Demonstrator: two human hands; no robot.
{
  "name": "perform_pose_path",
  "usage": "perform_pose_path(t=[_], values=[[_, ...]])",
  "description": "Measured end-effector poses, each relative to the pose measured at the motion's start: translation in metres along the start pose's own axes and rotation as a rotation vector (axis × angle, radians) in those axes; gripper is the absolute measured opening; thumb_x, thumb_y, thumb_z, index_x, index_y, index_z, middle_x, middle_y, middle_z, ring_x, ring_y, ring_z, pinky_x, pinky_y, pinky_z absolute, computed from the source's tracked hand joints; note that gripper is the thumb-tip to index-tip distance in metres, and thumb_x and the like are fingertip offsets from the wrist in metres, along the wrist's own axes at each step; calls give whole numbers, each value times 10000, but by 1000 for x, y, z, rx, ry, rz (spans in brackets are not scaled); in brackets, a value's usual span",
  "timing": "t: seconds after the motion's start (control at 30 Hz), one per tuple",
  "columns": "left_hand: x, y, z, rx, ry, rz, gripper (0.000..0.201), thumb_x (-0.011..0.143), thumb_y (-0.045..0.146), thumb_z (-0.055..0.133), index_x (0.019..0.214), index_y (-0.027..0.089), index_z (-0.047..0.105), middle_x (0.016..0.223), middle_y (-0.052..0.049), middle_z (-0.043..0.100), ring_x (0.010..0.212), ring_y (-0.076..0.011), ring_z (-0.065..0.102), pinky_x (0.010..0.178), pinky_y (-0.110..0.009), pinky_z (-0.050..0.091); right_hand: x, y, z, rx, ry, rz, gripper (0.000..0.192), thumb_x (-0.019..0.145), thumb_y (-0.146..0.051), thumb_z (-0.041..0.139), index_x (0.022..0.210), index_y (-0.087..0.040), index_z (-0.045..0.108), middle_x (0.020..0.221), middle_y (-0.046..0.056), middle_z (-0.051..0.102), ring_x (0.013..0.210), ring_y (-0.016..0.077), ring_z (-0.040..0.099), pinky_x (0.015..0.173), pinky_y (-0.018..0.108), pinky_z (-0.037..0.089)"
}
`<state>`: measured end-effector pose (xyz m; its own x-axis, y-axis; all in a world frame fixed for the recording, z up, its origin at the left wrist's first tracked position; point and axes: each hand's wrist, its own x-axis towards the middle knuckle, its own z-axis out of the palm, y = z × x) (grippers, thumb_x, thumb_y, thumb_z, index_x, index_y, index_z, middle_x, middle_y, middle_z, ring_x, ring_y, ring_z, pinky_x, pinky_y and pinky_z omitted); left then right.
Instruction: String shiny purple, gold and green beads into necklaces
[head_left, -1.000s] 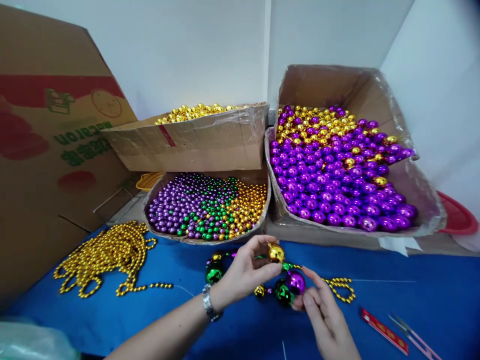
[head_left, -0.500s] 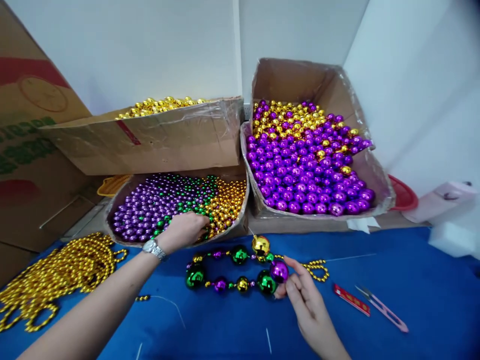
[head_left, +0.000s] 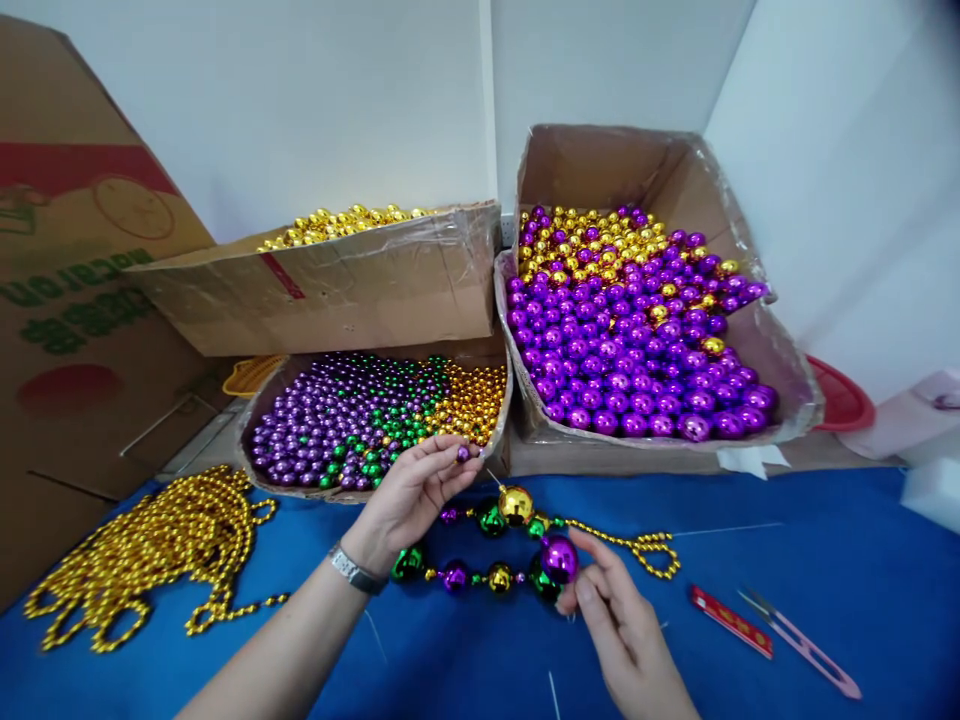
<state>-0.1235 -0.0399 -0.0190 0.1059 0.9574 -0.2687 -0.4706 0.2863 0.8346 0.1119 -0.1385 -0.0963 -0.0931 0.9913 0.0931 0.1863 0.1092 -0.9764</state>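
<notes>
Between the fingertips of my left hand [head_left: 420, 490] is a small purple bead [head_left: 463, 454], just in front of the box of small beads [head_left: 379, 425]. My right hand [head_left: 611, 610] is closed around the end of a bead string, by a large purple bead [head_left: 559, 559]. A large gold bead [head_left: 516, 506] sits above it, with a thin thread end sticking up from it. The rest of the bead necklace [head_left: 455, 576], in green, purple and gold, lies looped on the blue cloth, partly covered by my left hand.
Gold bead strands [head_left: 165, 555] are piled at the left. Behind stand a box of large purple and gold beads [head_left: 622, 370] and a cardboard box with gold beads [head_left: 337, 290]. Pink thread snips [head_left: 814, 655] and a red packet [head_left: 731, 620] lie at the right.
My left hand has come out of the small-bead box toward the necklace, now with a purple bead in its fingertips. My right hand keeps its hold; the view has shifted slightly.
</notes>
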Motion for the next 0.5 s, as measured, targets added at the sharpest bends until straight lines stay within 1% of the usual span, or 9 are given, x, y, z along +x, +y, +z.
perform_pose_path(t=[0.1,0.17,0.3,0.5], values=[[-6,-9,10,-96,12,-41,149,753,97,679,890,130,630,884,-48,683,871,-182,672,770,-250,553,-1,3,-4,-62,-56,-39,381,969,-377,364,1319,-230,408,755,8,664,726,143,651,694,223,502],[-7,-13,14,-114,3,-58,175,762,115,678,923,153,621,902,-39,679,882,-193,673,768,-271,553,-2,5,-5,-80,-69,-36,382,975,-371,344,1328,-232,389,759,7,659,732,142,649,691,223,499],[-9,-18,18,-107,-36,-60,220,773,154,680,981,175,612,958,-50,673,899,-192,666,791,-292,536,-5,6,-7,-93,-75,-37,385,979,-360,328,1336,-222,371,760,10,655,734,142,647,699,227,497],[-12,-23,21,-72,-57,-29,167,781,174,679,937,169,620,910,-34,664,886,-174,653,775,-270,518,-4,4,-10,-139,-65,-50,374,980,-347,327,1329,-224,375,754,2,652,715,132,643,685,207,490]])
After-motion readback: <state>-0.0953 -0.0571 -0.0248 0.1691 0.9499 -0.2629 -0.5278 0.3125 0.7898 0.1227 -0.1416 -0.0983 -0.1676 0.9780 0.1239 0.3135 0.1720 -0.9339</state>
